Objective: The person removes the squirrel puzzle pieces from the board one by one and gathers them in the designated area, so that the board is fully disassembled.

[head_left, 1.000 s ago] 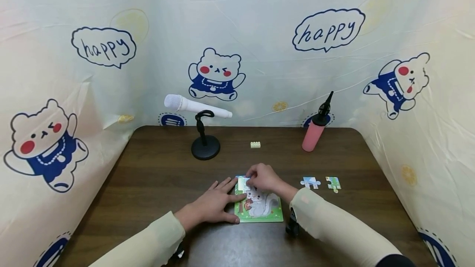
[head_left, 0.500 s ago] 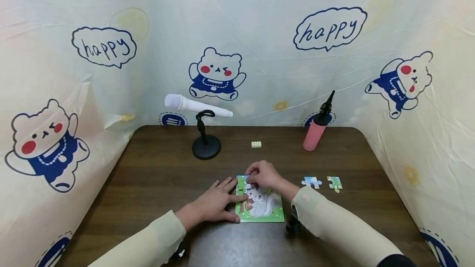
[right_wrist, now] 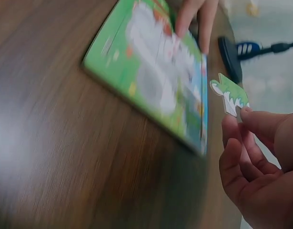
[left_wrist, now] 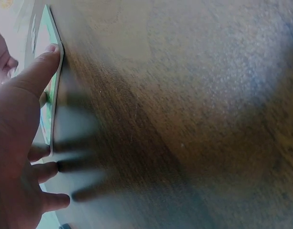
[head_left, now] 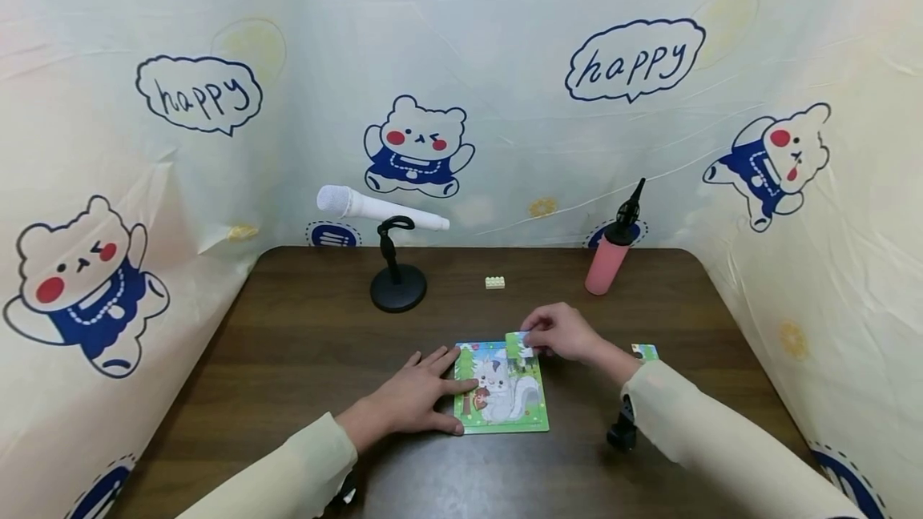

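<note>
My left hand point(head_left: 413, 396) lies with fingers spread on the left edge of a small jigsaw puzzle point(head_left: 505, 426). Its thumb is at the lower left corner. The puzzle has a green border and a pale squirrel picture. Between thumb and fingers, my right hand point(head_left: 566, 332) pinches a green and white puzzle piece point(head_left: 516, 344) over the upper right corner. In the right wrist view this piece point(right_wrist: 229, 95) is held up, apart from the board. The right wrist view shows only some fingers point(right_wrist: 196, 19) of the left hand.
Another puzzle piece point(head_left: 645, 352) lies to the right, partly covered by the right sleeve. Behind are a white microphone point(head_left: 382, 207) on a black stand point(head_left: 398, 288), a pale toy brick point(head_left: 494, 283) and a pink pump bottle point(head_left: 607, 265) with a black nozzle.
My right hand has moved right, from the puzzle's upper left to its upper right, with a piece now showing in its fingers. One loose piece has gone from sight near the right forearm. The left hand stays.
</note>
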The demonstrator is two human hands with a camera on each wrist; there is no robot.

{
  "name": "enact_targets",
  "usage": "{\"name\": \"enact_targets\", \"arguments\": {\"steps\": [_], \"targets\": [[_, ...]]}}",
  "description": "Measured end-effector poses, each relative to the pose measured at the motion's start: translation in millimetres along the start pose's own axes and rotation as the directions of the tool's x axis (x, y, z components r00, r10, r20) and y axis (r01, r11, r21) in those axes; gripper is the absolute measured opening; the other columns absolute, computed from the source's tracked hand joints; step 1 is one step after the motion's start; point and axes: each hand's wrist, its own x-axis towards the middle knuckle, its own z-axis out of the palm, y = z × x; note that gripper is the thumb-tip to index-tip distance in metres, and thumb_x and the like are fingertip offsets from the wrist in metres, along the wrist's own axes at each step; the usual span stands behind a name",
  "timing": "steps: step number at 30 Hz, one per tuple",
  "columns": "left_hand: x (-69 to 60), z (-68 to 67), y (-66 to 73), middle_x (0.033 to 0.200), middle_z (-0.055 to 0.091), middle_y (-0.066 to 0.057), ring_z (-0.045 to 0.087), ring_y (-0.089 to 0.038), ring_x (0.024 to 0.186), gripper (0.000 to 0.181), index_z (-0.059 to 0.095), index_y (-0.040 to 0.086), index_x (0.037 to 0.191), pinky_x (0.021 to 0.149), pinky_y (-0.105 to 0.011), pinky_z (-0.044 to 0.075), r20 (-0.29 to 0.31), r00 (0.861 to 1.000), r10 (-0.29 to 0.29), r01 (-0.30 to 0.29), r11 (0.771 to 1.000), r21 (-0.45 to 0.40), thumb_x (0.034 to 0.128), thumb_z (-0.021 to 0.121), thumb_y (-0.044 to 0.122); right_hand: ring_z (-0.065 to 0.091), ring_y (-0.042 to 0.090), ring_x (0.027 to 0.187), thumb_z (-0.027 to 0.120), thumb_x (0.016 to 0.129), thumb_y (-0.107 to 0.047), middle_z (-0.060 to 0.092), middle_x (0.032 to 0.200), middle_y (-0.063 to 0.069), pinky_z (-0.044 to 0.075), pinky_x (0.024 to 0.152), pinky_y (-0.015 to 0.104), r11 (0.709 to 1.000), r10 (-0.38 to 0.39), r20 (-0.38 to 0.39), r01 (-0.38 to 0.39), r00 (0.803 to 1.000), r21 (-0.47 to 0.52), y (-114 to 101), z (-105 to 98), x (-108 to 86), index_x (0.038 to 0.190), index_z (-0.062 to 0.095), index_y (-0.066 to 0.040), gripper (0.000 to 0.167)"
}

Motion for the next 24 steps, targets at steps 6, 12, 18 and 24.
{"name": "enact_targets", "arguments": {"steps": [6, 12, 18, 24], "targets": [[1.0, 2.9, -2.1, 0.171, 0.022, -0.012, 0.025, -0.039, 0.155, 0.075, 0.045, 0.048, 0.152, 0.114, -0.073, 0.026, -0.011, 1.000, 0.001, -0.001, 1.000, 0.013, 0.0855, 0.061, 0.078, 0.067, 0.027, 0.070, 0.072, 0.095, -0.008, 0.072, 0.081, 0.014, 0.055, 0.060, 0.035, 0.998, 0.030, -0.039, -0.032, 0.999, -0.050, 24, -28, -16.6, 0.103, 0.074, -0.002, 0.010], [-0.3, 1.0, -5.3, 0.170, 0.023, -0.014, 0.027, -0.037, 0.155, 0.074, 0.046, 0.046, 0.152, 0.115, -0.072, 0.025, -0.013, 1.000, -0.007, 0.007, 1.000, 0.018, 0.0860, 0.063, 0.076, 0.068, 0.024, 0.068, 0.074, 0.094, -0.009, 0.072, 0.077, 0.009, 0.053, 0.058, 0.031, 0.991, 0.096, -0.066, -0.102, 0.993, -0.091, 42, -36, -20.6, 0.100, 0.075, -0.005, 0.007], [-0.9, -3.1, -5.5, 0.169, 0.025, -0.014, 0.026, -0.042, 0.154, 0.075, 0.047, 0.045, 0.152, 0.116, -0.072, 0.021, -0.006, 1.000, -0.003, 0.003, 1.000, 0.024, 0.0859, 0.064, 0.075, 0.063, 0.017, 0.061, 0.076, 0.092, -0.011, 0.071, 0.072, 0.005, 0.051, 0.055, 0.030, 0.978, 0.128, -0.098, -0.142, 0.987, -0.150, 49, -32, -17.5, 0.096, 0.076, -0.007, 0.006], [0.3, -4.6, -3.8, 0.170, 0.025, -0.013, 0.026, -0.042, 0.154, 0.075, 0.046, 0.046, 0.152, 0.116, -0.072, 0.024, -0.002, 1.000, -0.007, 0.007, 1.000, 0.016, 0.0856, 0.064, 0.075, 0.060, 0.016, 0.060, 0.078, 0.089, -0.012, 0.069, 0.073, 0.004, 0.050, 0.054, 0.031, 0.959, 0.167, -0.146, -0.195, 0.975, -0.207, 46, -27, -15.3, 0.092, 0.077, -0.007, 0.005]]}}
